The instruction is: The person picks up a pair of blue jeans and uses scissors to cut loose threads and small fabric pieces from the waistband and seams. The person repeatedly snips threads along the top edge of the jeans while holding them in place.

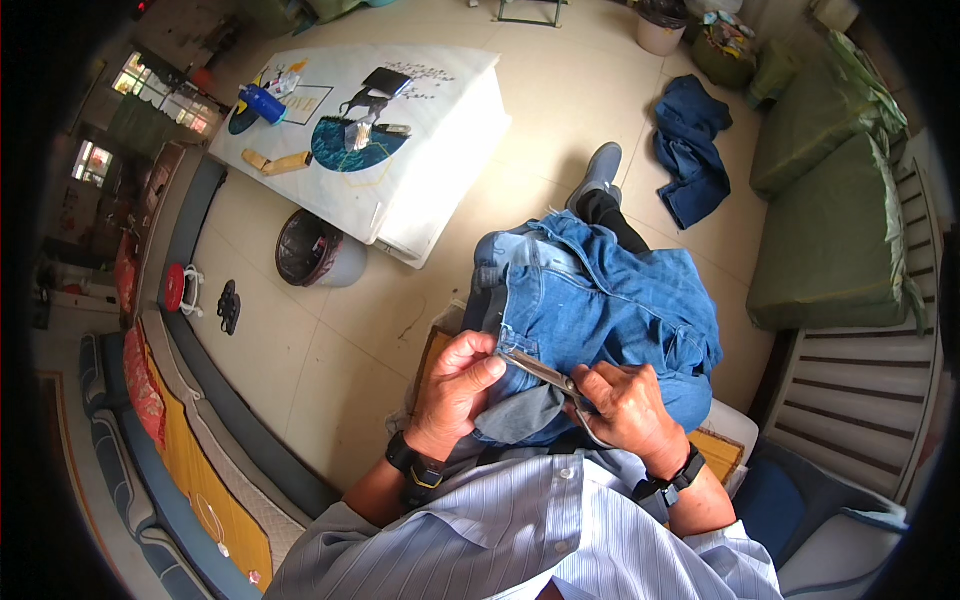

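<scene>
My right hand (628,405) grips the scissors (545,372), blades pointing left toward my left hand (458,385) pinching the jeans (610,305).

Scissors (560,385) handles hidden in right hand (625,405); table (440,150) items too small.

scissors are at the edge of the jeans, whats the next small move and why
Probably close the scissors a short way. The right hand holds their handles, the blades lie on the jeans edge, and the left hand pinches the fabric taut beside the tip, so the cloth looks ready for a cut.
</scene>
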Demonstrator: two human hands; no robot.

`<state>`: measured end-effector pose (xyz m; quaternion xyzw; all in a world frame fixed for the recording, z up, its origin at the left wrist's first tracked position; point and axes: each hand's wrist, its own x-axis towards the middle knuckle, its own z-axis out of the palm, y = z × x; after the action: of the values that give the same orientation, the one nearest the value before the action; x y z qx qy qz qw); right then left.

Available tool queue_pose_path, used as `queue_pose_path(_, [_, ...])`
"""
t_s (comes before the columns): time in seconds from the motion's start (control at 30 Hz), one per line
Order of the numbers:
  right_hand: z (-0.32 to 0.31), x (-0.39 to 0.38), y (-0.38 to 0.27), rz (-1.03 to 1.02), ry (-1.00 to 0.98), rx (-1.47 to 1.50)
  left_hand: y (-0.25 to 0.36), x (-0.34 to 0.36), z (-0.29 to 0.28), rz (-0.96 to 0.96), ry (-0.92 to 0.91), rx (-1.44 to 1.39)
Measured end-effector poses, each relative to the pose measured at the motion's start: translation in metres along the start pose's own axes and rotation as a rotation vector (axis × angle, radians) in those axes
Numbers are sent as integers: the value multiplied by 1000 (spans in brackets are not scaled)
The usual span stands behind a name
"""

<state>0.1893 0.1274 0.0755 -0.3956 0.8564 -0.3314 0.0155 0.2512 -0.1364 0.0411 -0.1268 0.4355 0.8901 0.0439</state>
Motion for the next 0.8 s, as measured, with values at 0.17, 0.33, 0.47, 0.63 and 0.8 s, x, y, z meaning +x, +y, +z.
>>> queue_pose_path(0.17, [5,-1,0,-13,27,-60,0,0,1,-8,0,-12])
queue_pose_path(0.33, [6,-1,1,-26,26,-106,-1,-1,-2,-6,13,-3])
queue_pose_path(0.47, [6,1,0,-32,18,-124,-2,-1,-4,-8,7,-28])
queue_pose_path(0.63, [3,5,-1,-28,-21,-108,-5,-2,-11,-4,20,-31])
queue_pose_path(0.8, [2,7,0,-37,-44,-102,-7,-4,-14,-3,42,-28])
